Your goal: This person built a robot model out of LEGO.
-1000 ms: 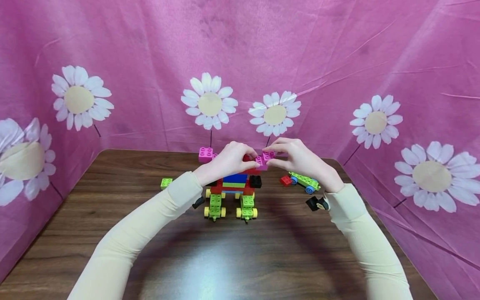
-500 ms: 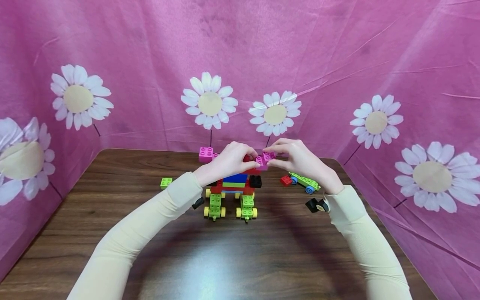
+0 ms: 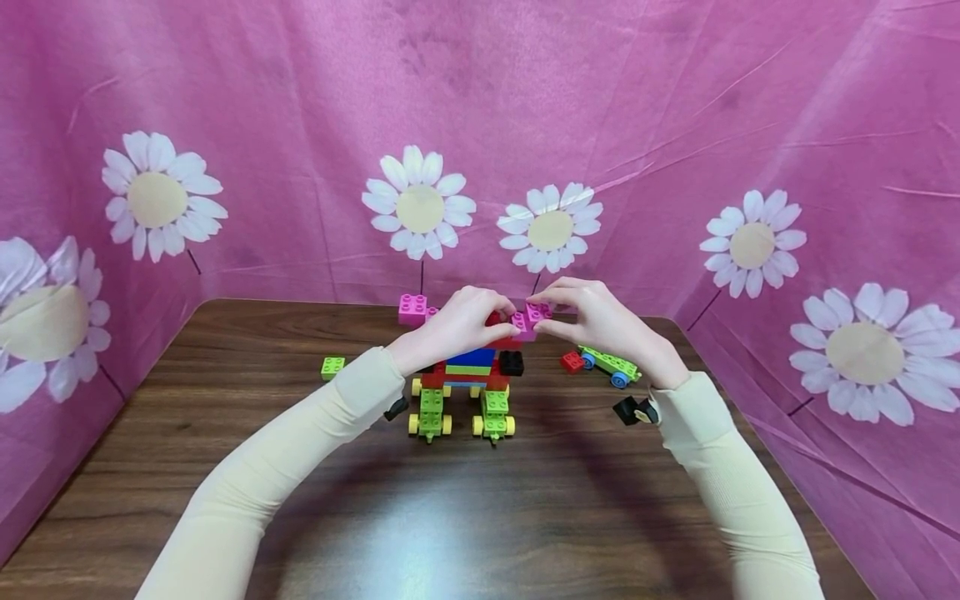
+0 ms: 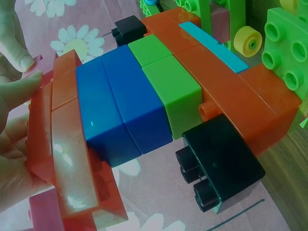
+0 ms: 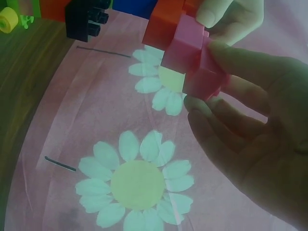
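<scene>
A toy brick figure [image 4: 127, 96] stands on the table, with red, blue and green bricks stacked in its body and black bricks [image 3: 512, 363] at its sides. Its green wheeled bases [image 3: 431, 408] have yellow wheels. My left hand [image 3: 461, 321] grips the red brick [image 4: 39, 132] at the top, the thumb reaching the pink brick [image 5: 185, 45] beside it. With thumb and fingers, my right hand [image 3: 600, 315] pinches the outer pink brick [image 5: 204, 77], which sits raised against the inner one. Another pink brick [image 3: 412, 309] juts from the figure's left side. My left hand hides part of the top.
A green brick [image 3: 333, 367] lies to the left. At right are a red brick [image 3: 572, 361], a green wheeled base [image 3: 611, 365] with blue wheels, and a black brick [image 3: 624, 409] near my sleeve. A pink flowered cloth [image 3: 480, 100] hangs behind the wooden table [image 3: 450, 517].
</scene>
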Demonstrator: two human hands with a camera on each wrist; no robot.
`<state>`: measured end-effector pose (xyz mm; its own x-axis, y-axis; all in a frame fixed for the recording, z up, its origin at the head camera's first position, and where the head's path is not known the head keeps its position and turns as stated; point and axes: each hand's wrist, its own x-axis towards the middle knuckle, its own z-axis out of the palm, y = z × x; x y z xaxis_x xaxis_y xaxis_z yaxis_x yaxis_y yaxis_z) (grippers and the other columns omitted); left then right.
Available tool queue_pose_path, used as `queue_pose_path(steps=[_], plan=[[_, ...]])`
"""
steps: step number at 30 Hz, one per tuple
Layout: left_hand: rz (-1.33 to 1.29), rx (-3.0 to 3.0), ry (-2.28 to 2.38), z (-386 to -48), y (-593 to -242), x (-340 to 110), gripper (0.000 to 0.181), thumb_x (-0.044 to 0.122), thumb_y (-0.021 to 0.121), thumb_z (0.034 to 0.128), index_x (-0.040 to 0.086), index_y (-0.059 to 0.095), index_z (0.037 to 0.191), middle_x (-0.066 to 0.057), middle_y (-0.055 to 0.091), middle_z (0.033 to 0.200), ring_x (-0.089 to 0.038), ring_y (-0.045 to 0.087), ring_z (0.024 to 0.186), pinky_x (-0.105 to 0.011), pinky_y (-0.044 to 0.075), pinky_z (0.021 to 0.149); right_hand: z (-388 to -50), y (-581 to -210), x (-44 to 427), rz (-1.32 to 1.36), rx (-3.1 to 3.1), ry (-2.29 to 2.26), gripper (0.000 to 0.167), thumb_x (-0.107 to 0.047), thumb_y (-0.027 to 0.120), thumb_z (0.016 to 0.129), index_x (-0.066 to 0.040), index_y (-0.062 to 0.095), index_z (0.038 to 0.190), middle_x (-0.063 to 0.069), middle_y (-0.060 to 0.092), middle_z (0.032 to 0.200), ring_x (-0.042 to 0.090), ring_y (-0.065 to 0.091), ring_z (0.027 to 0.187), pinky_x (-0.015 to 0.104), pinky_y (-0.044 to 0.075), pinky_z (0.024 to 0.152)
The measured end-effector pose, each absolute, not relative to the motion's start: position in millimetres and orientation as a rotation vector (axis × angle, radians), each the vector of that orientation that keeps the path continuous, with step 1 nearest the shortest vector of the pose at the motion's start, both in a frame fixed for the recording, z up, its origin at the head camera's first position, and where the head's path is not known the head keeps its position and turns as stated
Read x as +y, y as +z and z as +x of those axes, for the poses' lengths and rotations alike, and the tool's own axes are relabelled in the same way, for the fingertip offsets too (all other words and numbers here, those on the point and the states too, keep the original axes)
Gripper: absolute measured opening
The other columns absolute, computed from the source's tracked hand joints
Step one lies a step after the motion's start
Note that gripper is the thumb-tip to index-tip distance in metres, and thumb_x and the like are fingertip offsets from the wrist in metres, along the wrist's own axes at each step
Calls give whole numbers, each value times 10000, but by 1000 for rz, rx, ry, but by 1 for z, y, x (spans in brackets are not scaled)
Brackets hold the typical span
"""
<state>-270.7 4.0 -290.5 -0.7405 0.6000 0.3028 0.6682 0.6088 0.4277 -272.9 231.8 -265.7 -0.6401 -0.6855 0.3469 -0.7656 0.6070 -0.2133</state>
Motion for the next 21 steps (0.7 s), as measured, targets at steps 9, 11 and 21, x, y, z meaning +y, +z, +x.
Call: queue_pose_path(steps=[9,11,21], plan=[[-1082,-2670,-785,-269,-292,5,304,243,689,935,18,719,1137,-100,764,1033,-227,705,921,-312,571,869,-272,-265,232,1214,-2592,495,350,-151,791,836,-32,723,1158,90,727,1001,142,617,801,266,523,677],[-1083,-2670,-777,-269,-292,5,306,242,688,935,16,716,1140,-104,762,1039,-232,703,933,-314,570,875,-272,-266,231,1209,-2598,494,352,-153,788,840,-30,722,1164,92,723,1002,141,613,793,263,522,674],[-1076,-2702,-785,-270,-292,4,315,249,688,936,22,713,1154,-107,759,1061,-240,707,960,-307,575,888,-270,-269,233,1173,-2611,551,370,-157,784,846,-38,708,1189,107,715,1069,193,624,843,332,563,667]])
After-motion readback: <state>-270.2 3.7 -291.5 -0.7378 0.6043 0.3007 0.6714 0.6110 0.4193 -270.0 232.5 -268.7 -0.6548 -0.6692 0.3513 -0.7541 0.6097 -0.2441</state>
